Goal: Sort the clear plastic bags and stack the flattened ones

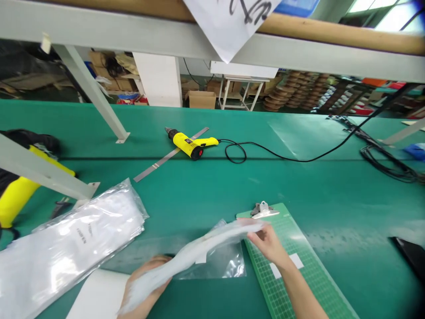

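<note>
A long white item in a clear plastic bag stretches between both hands above the green table. My left hand grips its near end, partly hidden behind the plastic. My right hand pinches its far end over a green clipboard with a grid and a metal clip. Another clear bag lies flat under the item.
A stack of bagged white items lies at the left, with a white sheet at the near edge. A yellow heat gun with a black cord rests farther back on a metal ruler. Grey frame legs stand at the left.
</note>
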`<action>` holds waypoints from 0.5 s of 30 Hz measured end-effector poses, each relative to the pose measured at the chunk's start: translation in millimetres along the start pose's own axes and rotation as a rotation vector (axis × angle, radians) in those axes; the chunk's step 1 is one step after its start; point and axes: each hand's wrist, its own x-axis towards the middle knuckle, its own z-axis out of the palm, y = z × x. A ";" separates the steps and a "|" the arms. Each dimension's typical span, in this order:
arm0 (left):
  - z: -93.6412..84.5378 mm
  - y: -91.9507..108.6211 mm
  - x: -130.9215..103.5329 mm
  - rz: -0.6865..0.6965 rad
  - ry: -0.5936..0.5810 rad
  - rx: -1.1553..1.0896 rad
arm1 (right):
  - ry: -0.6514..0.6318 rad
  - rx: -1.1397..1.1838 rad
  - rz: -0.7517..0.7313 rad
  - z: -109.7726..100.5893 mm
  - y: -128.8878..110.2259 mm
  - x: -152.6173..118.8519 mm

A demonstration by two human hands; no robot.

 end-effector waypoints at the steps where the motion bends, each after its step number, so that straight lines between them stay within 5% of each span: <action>1: -0.4 -3.5 -0.2 -0.016 0.004 0.031 | 0.027 0.083 0.043 1.6 3.8 -0.3; 4: 0.0 -5.0 1.2 -0.152 0.142 0.163 | 0.161 0.295 0.170 6.7 13.4 0.6; 7: 3.8 11.7 6.7 -0.271 0.248 0.023 | 0.220 0.273 0.253 11.8 11.2 9.0; 12: -2.8 47.1 13.3 -0.596 0.067 -0.290 | 0.091 0.177 0.400 26.5 3.0 17.9; 15: -16.8 45.7 8.2 -0.788 0.040 -0.274 | -0.022 0.040 0.505 40.1 14.2 12.7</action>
